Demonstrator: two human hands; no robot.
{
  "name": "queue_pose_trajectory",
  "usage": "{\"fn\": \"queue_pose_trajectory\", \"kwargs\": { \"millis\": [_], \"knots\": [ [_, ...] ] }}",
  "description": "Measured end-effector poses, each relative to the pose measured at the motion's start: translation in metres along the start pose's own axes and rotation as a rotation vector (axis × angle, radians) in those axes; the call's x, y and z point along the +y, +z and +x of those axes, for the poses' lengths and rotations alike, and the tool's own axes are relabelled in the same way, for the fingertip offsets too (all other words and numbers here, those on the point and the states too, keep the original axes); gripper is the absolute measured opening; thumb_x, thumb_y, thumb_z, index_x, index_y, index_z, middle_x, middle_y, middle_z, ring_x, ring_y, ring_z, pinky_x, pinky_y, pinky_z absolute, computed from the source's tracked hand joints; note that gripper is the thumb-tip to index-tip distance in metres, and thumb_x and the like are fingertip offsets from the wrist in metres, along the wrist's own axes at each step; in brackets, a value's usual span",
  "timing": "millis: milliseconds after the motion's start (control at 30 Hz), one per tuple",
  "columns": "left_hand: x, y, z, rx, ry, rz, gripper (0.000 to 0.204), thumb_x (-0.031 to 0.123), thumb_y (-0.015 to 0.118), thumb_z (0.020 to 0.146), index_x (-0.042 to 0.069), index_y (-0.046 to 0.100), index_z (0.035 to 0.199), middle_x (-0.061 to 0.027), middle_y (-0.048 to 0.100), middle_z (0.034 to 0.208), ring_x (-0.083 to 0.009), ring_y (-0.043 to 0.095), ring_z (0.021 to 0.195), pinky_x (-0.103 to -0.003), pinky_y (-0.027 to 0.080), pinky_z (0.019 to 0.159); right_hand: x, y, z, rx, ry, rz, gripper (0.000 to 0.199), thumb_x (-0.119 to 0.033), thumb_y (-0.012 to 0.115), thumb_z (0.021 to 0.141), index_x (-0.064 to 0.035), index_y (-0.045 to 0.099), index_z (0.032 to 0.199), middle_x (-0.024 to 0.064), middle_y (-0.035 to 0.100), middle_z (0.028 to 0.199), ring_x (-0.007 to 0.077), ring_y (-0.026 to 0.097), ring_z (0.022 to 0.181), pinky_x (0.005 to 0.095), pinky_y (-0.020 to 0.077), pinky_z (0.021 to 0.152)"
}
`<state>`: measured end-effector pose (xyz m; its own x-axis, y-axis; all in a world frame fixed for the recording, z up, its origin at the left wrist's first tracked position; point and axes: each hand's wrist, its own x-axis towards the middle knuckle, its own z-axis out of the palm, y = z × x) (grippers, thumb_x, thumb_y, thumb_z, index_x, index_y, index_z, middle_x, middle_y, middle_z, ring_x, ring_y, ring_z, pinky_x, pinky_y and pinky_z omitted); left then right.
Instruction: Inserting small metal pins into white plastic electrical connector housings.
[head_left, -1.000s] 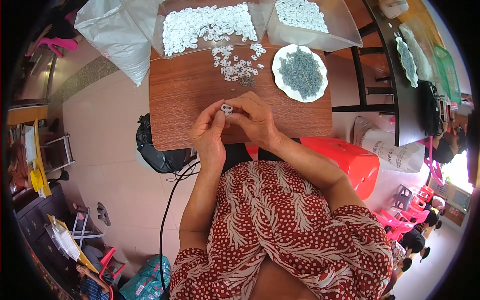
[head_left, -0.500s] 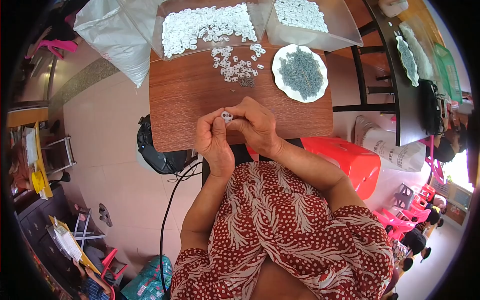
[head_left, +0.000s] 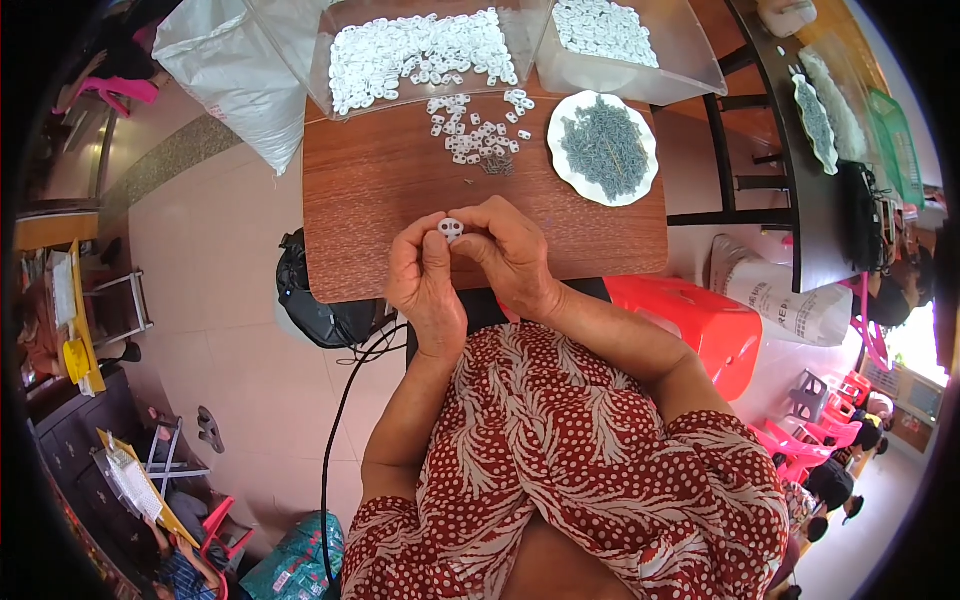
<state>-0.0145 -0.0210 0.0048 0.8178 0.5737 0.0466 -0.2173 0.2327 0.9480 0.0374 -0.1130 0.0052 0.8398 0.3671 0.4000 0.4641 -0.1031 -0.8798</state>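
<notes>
Between the fingertips of both hands is a small white plastic piece with dark holes (head_left: 451, 228), held above the front of the brown table (head_left: 370, 200). My left hand (head_left: 428, 280) pinches it from the left, thumb up. From the right, my right hand (head_left: 512, 258) closes thumb and forefinger on it. Beyond the hands lies a loose group of similar white pieces (head_left: 470, 140), with a small heap of metal screws or pins (head_left: 497, 165) at its near edge. A scalloped white plate (head_left: 566, 172) at the right bears a pile of grey screw-like parts (head_left: 605, 150).
Two clear plastic bins (head_left: 345, 112) (head_left: 590, 75) full of white pieces stand at the back. A white sack (head_left: 235, 90) leans at the left. Red stools (head_left: 700, 335) stand right of me, and a black bag (head_left: 325, 305) sits below the table's left edge. Other people work farther off.
Both hands stay in nearly the same place. The white piece has tilted slightly between the fingertips, and the right fingers have shifted a little.
</notes>
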Motion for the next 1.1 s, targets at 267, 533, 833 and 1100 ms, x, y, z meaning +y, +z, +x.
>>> {"fn": "queue_pose_trajectory", "kwargs": {
  "millis": [267,533,833,1100],
  "knots": [
    [0.002,-0.002,-0.001,-0.056,0.056,0.066,0.028,0.020,0.047,0.095,-0.002,0.056,0.110,-0.0037,0.055,0.101,-0.0089,0.052,0.089,-0.021,0.043,0.079,-0.007,0.003,0.000,0.024,-0.001,-0.025,0.019,0.001,0.063,0.079,-0.0018,0.060,0.097,0.0068,0.057,0.083,0.0170,0.055,0.074,0.0270,0.0449,0.064],
    [-0.001,-0.002,0.000,-0.009,0.132,0.223,0.028,0.020,0.046,0.096,-0.003,0.058,0.105,-0.0049,0.057,0.095,-0.0089,0.053,0.083,-0.022,0.044,0.073,-0.002,0.006,0.002,0.025,-0.137,-0.096,0.020,-0.002,0.064,0.076,-0.0015,0.059,0.096,0.0072,0.058,0.079,0.0214,0.052,0.068,0.0296,0.0424,0.059],
    [-0.005,0.004,0.001,0.063,0.250,0.360,0.025,0.020,0.046,0.095,-0.002,0.059,0.098,-0.0042,0.056,0.083,-0.0091,0.052,0.073,-0.022,0.044,0.065,0.004,0.007,0.005,0.060,-0.300,-0.183,0.021,0.000,0.063,0.075,0.0013,0.056,0.095,0.0092,0.056,0.074,0.0228,0.050,0.060,0.0319,0.0400,0.053],
    [-0.016,0.009,0.002,0.126,0.265,0.308,0.021,0.016,0.046,0.095,-0.001,0.058,0.093,-0.0048,0.056,0.081,-0.0104,0.053,0.072,-0.023,0.044,0.064,0.008,0.010,0.008,0.079,-0.344,-0.192,0.021,0.001,0.063,0.075,0.0019,0.054,0.095,0.0102,0.054,0.072,0.0236,0.049,0.058,0.0323,0.0388,0.049]
  ]
}}
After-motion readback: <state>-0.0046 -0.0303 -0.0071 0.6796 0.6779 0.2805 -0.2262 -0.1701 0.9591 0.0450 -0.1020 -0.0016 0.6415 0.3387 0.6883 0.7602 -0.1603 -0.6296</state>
